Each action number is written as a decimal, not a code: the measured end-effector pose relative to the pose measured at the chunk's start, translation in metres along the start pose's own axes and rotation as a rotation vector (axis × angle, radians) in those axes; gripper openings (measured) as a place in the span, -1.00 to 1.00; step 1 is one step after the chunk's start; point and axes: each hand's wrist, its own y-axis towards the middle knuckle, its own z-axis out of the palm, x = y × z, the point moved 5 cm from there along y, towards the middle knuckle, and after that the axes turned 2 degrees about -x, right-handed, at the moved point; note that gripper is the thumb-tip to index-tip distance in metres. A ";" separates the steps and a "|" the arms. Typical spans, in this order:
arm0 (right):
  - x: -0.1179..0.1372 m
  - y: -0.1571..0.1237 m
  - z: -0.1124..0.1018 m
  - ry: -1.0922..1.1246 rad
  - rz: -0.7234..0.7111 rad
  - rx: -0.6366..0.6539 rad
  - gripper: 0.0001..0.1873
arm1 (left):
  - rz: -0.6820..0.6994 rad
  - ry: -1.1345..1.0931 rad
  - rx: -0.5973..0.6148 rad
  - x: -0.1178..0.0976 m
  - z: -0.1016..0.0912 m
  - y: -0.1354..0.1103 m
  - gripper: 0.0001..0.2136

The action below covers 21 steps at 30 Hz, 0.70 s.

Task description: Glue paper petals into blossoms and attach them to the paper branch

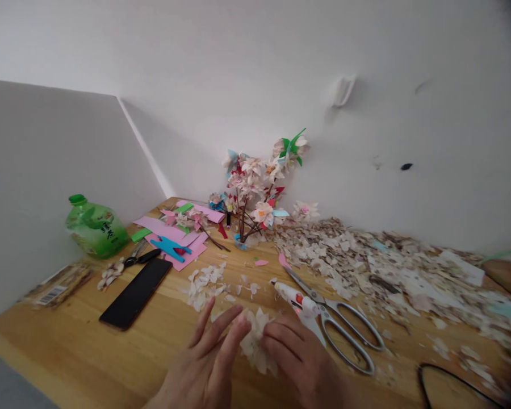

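A white handmade flower (258, 343) with layered, petal-like pieces is between my hands, near the front of the wooden table. My right hand (300, 352) has its fingers pressed together on the flower's right side. On the other side my left hand (213, 358) is open, fingers stretched and apart, one fingertip close against the petals; I cannot tell whether its thumb holds anything. Just beyond the right hand lie a white glue gun (296, 298) with a small red light and metal scissors (334, 312). Loose pale petals (206, 281) are scattered ahead of the left hand.
Handmade flowers on stems (251, 193) stand at the back. A large heap of dry petals (366, 267) covers the right side. Leftward are a black phone (136, 294), a green bottle (96, 227), pink sheets (164, 230) and a packet (57, 287). A black cable (451, 375) lies front right.
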 end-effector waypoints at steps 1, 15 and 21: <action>0.000 0.000 0.000 -0.002 -0.004 -0.012 -0.72 | 0.003 -0.009 0.001 0.000 0.001 0.000 -0.22; -0.034 -0.012 0.012 0.558 0.454 -0.161 -0.90 | -0.531 -0.611 -0.136 0.036 -0.006 0.003 -0.18; -0.050 -0.028 0.052 1.513 1.167 -0.337 -0.77 | -0.931 -1.171 -0.175 0.061 0.012 0.001 -0.24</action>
